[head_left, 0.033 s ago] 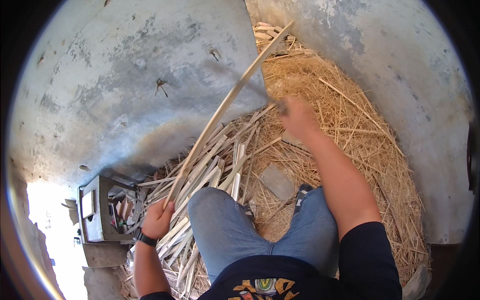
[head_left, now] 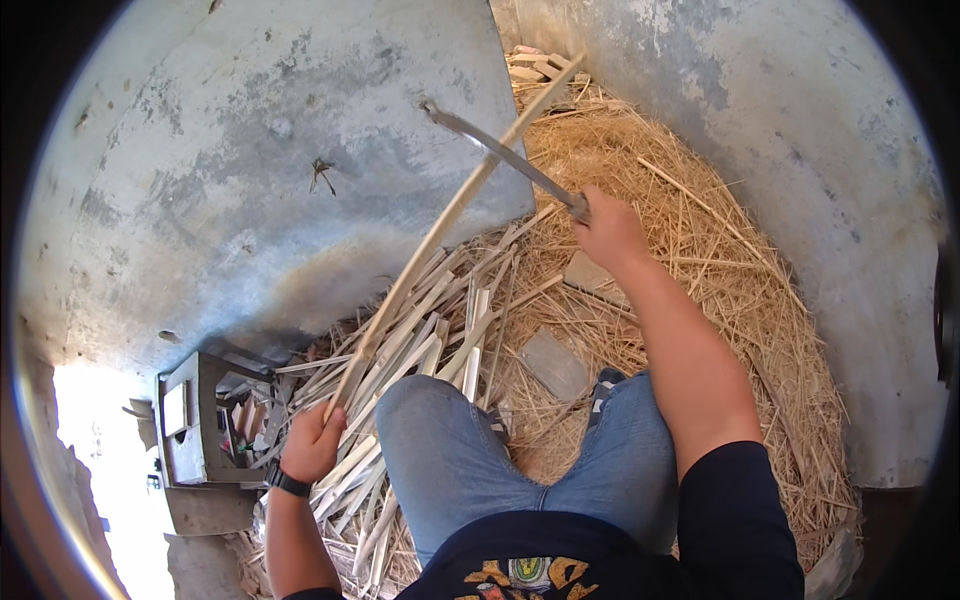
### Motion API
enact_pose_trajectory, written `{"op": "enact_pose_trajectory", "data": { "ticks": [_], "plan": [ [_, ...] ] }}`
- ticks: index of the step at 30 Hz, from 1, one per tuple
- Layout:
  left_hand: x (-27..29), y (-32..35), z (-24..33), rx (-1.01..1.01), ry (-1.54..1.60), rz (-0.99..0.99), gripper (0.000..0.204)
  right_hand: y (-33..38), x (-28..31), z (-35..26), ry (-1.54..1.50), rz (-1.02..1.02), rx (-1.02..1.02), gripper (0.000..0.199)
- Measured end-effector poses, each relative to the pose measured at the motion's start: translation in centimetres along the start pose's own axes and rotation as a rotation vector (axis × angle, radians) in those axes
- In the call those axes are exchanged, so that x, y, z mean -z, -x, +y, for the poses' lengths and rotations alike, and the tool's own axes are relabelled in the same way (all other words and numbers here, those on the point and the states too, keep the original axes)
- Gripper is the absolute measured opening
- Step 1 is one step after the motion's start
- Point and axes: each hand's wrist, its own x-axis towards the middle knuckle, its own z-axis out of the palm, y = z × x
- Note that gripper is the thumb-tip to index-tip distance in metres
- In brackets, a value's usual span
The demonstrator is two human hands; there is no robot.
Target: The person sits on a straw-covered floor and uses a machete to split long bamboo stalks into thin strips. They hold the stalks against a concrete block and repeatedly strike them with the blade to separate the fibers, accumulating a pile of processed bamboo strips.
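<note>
My left hand [head_left: 312, 443], with a dark band at its wrist, is closed around the lower end of a long, pale bamboo strip [head_left: 425, 250]. The strip slants up and away to the right, its far end near the gap between the grey walls. In my right hand [head_left: 610, 230] is the handle of a long, narrow knife [head_left: 535, 172], its dull metal blade pointing up and left with a hooked tip. Blade and strip cross near the strip's upper part; whether they touch I cannot tell.
Split strips [head_left: 440, 335] lie heaped beside my left knee. Shavings [head_left: 690, 250] cover the floor ahead and right. A flat grey block [head_left: 555, 365] lies between my feet. At the left stands a boxy frame [head_left: 195, 420] with odds and ends. Grey walls [head_left: 250, 150] close in the space.
The knife, blurred before, now shows sharply across the strip. My right hand has shifted slightly to the right, and the strip's far end has dipped a little. My left hand stays almost in place.
</note>
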Motion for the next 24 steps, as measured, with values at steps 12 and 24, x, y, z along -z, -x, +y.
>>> {"op": "enact_pose_trajectory", "data": {
  "ticks": [12,24],
  "plan": [
    [1.8,5.6,-3.2,-0.001,-0.251,0.084,0.028,-0.2,-1.0,2.1,-0.026,-0.029,-0.078,0.032],
    [0.4,4.5,-4.0,0.146,0.087,-0.119,0.040,3.4,0.3,-4.5,0.088,-0.340,0.380,0.028]
  ]
}}
